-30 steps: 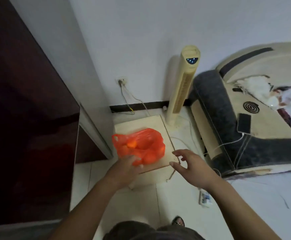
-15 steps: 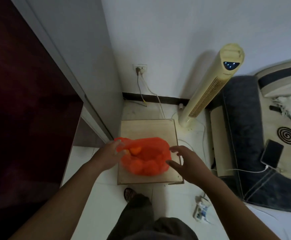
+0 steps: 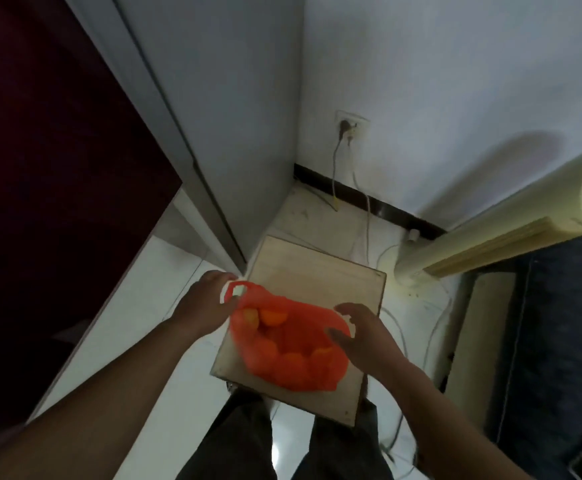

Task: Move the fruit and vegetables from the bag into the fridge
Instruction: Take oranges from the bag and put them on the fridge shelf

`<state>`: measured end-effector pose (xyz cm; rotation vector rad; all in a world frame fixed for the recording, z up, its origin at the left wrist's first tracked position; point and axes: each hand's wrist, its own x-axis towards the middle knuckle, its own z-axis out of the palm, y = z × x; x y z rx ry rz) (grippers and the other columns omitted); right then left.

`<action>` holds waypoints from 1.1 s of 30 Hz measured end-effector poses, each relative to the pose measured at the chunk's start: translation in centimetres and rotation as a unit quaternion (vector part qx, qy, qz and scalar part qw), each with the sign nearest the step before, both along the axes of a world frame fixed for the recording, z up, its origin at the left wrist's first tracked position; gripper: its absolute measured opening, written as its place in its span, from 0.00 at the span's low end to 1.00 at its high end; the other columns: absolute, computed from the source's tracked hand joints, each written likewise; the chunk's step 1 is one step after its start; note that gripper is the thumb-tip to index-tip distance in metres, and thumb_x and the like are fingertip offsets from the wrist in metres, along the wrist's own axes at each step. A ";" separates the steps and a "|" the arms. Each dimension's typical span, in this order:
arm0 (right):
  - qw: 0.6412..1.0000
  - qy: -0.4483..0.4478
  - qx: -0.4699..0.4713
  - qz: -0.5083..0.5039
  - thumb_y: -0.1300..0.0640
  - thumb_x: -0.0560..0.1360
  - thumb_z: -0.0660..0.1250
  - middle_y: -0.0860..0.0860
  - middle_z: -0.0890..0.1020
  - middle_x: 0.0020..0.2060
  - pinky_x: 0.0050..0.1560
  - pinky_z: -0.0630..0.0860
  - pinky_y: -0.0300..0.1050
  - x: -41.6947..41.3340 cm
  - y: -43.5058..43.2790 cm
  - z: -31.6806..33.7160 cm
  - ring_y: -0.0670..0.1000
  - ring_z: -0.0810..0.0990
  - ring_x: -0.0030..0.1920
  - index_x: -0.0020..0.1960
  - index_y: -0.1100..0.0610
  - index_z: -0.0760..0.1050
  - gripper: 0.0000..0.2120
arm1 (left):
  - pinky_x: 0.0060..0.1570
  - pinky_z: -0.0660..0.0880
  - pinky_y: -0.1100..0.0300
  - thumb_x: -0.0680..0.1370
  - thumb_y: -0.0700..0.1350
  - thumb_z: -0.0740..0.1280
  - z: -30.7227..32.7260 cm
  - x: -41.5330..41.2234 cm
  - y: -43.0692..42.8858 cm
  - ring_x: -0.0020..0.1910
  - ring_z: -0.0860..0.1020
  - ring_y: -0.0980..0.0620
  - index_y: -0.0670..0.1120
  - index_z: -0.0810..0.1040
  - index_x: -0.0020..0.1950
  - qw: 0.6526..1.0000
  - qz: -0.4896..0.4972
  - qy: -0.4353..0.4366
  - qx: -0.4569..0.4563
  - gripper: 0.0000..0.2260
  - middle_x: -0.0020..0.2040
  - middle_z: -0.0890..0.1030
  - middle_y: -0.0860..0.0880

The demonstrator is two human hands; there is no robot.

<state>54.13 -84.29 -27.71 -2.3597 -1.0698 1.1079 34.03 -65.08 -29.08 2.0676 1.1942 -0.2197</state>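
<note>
An orange plastic bag (image 3: 293,344) of oranges (image 3: 274,317) sits on the near half of a low wooden counter (image 3: 317,275), its mouth spread, apparently to get the fruit out. The left hand (image 3: 206,306) pinches the bag's left handle in its fingers (image 3: 215,276). The right hand (image 3: 362,330) curves loosely at the right rim (thumb on the plastic, nothing grasped). The dark fridge (image 3: 57,168) stands to the left.

Both bare forearms are stretched forward and downward. The left hand (image 3: 210,306) is turned back-up, and the rim of the bag (image 3: 293,362) is pinched at its fingertips. The right hand (image 3: 365,337) is held loosely curved, fingers apart, against the bag's opposite rim.
</note>
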 end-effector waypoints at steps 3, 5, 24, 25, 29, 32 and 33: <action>0.998 0.025 -0.002 0.052 0.46 0.75 0.65 0.47 0.72 0.63 0.51 0.67 0.37 1.9 2.1 -3.0 0.45 0.72 0.57 0.65 0.49 0.68 0.20 | 0.62 0.67 0.56 0.77 0.45 0.65 -2.4 -0.6 -2.2 0.67 0.68 0.48 0.49 0.67 0.70 0.995 0.096 -0.014 0.001 0.21 0.69 0.69 0.46; 0.994 0.040 -0.002 0.105 0.45 0.74 0.65 0.46 0.72 0.63 0.52 0.67 0.37 3.0 3.5 -5.2 0.45 0.72 0.58 0.66 0.48 0.68 0.22 | 0.62 0.66 0.56 0.77 0.46 0.64 -4.4 -1.0 -4.1 0.68 0.67 0.49 0.51 0.64 0.71 0.986 0.167 -0.015 -0.002 0.23 0.70 0.68 0.46; 0.900 0.012 0.187 0.395 0.44 0.75 0.58 0.47 0.75 0.61 0.60 0.69 0.40 0.7 7.5 -14.2 0.46 0.72 0.61 0.65 0.49 0.70 0.20 | 0.61 0.66 0.58 0.76 0.55 0.64 -12.3 -1.6 -11.0 0.70 0.66 0.50 0.52 0.60 0.74 0.946 0.301 -0.030 0.114 0.28 0.73 0.65 0.51; 0.893 0.017 0.200 0.403 0.44 0.75 0.58 0.47 0.76 0.61 0.60 0.70 0.40 0.4 7.3 -14.1 0.46 0.73 0.61 0.64 0.50 0.71 0.20 | 0.60 0.65 0.61 0.76 0.54 0.65 -11.6 -1.6 -11.1 0.69 0.66 0.52 0.52 0.62 0.73 0.950 0.275 -0.037 0.145 0.27 0.71 0.66 0.52; 0.873 0.015 0.151 0.463 0.42 0.75 0.59 0.48 0.71 0.66 0.63 0.70 0.47 -0.7 7.6 -15.2 0.49 0.70 0.66 0.69 0.48 0.65 0.25 | 0.60 0.62 0.64 0.76 0.54 0.64 -11.1 -1.0 -11.0 0.70 0.64 0.54 0.54 0.62 0.72 0.968 0.217 -0.047 0.117 0.26 0.72 0.64 0.56; 0.870 -0.020 0.049 0.491 0.43 0.74 0.64 0.49 0.61 0.72 0.68 0.66 0.53 -0.6 9.3 -17.4 0.51 0.60 0.72 0.74 0.49 0.54 0.33 | 0.63 0.65 0.57 0.76 0.56 0.63 -13.5 -0.9 -10.2 0.73 0.60 0.50 0.54 0.56 0.75 0.969 0.243 -0.029 0.019 0.30 0.76 0.56 0.54; 0.867 -0.032 0.030 0.497 0.43 0.73 0.64 0.49 0.58 0.74 0.69 0.64 0.53 -0.4 9.9 -18.1 0.52 0.58 0.72 0.75 0.49 0.51 0.36 | 0.63 0.67 0.54 0.76 0.58 0.63 -14.4 -1.0 -9.8 0.73 0.60 0.48 0.55 0.53 0.75 0.965 0.262 -0.021 -0.024 0.32 0.77 0.54 0.53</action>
